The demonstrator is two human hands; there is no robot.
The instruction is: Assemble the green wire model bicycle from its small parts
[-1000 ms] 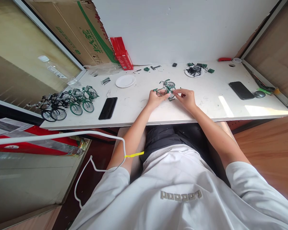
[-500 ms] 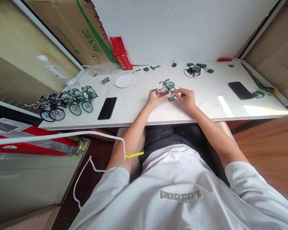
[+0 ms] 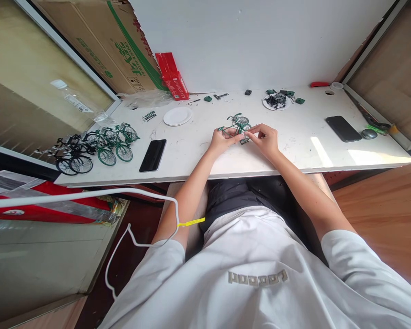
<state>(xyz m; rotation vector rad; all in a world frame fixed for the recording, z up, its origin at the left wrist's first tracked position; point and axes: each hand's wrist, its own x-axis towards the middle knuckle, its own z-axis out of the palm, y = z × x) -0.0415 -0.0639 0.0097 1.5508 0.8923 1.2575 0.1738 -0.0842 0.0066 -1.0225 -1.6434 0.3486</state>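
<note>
- Head view: the left hand holds a green miniature bicycle with thin spoked wheels between thumb and fingers, over the middle of the white table.
- Head view: the right hand has its fingertips narrowed at a spoked wheel; I cannot tell whether they grip a part.
- Head view: left of the hands lie a black rectangular phone and, farther left, clustered green and black miniature bicycles.
</note>
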